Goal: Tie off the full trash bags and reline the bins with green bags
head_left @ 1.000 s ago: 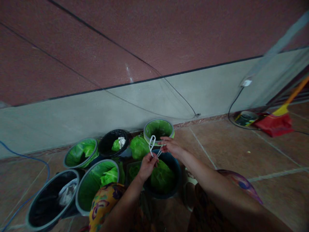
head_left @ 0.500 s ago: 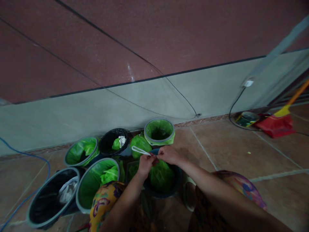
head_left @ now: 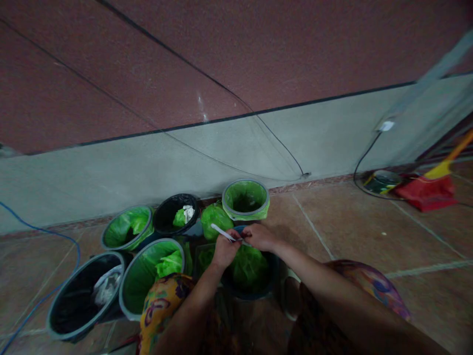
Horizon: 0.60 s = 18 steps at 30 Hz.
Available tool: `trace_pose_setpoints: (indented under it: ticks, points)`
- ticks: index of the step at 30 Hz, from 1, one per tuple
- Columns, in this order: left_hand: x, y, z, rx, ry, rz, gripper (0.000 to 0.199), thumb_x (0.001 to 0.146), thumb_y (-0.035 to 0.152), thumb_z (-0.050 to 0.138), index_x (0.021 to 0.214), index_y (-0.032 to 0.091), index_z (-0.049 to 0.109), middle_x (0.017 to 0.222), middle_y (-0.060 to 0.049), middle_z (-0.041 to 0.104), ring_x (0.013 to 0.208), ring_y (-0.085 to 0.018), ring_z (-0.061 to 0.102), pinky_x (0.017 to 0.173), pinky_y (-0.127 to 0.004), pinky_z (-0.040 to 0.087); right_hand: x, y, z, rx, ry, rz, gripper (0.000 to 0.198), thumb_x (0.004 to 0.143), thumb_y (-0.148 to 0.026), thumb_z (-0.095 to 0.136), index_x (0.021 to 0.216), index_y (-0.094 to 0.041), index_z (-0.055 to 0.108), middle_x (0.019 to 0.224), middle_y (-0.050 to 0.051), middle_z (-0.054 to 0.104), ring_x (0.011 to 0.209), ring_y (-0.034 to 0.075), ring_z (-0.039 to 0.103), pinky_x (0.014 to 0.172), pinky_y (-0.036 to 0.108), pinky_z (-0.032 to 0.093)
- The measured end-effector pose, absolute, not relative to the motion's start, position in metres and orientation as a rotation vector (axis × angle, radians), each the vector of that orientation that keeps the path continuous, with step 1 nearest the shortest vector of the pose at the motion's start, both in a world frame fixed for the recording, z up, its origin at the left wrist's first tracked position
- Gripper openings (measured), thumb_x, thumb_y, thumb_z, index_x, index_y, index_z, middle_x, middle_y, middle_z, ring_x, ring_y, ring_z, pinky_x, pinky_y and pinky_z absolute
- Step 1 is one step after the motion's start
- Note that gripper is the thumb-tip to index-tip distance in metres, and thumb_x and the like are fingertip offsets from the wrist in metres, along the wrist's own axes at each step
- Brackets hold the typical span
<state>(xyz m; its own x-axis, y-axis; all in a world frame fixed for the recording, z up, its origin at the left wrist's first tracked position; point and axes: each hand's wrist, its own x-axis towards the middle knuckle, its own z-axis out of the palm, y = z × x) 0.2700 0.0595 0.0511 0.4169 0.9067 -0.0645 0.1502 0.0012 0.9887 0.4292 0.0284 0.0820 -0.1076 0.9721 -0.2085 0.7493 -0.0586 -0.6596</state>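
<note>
Pinching white strap (head_left: 220, 230) between fingertips, left hand (head_left: 226, 249) and right hand (head_left: 260, 237) nearly meeting above green bag (head_left: 250, 270) in dark bin (head_left: 276, 276). Strap likely light, limp, slightly slippery; best gripped near its middle. Exact finger contact and strap's join to bag hidden.

A thin, flat white strip (head_left: 220, 231) is pinched between the left hand (head_left: 226, 249) and the right hand (head_left: 260, 237), one end poking out on a slant. Just below, a wrinkly green see-through plastic bag (head_left: 250, 270) sits puffed up inside a round dark blue bucket (head_left: 274, 274).
</note>
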Motion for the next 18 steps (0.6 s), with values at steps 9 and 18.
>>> trace_pose_setpoints:
  ticks: [9,18]
  points:
    - [0.276,0.046,0.046,1.594,1.089,0.94,0.013,0.072,0.012,0.056,0.079,0.018,0.063,0.073,0.002,0.063,0.067,-0.012,0.058,0.066,-0.023,0.046,0.423,0.027,0.08,-1.726,-1.518,1.325,0.021,0.08,-0.011,0.05,0.07,-0.014,0.068,0.055,-0.002,0.058,0.05,0.009,0.052,0.048,0.018,0.036]
    - [0.271,0.048,0.044,1.723,1.246,0.695,0.006,0.078,0.019,0.062,0.073,0.018,0.066,0.068,0.0,0.065,0.064,-0.014,0.06,0.063,-0.023,0.045,0.427,0.025,0.082,-1.9,-1.681,1.178,0.023,0.08,-0.015,0.053,0.076,-0.014,0.076,0.062,0.002,0.068,0.055,0.012,0.059,0.055,0.021,0.043]
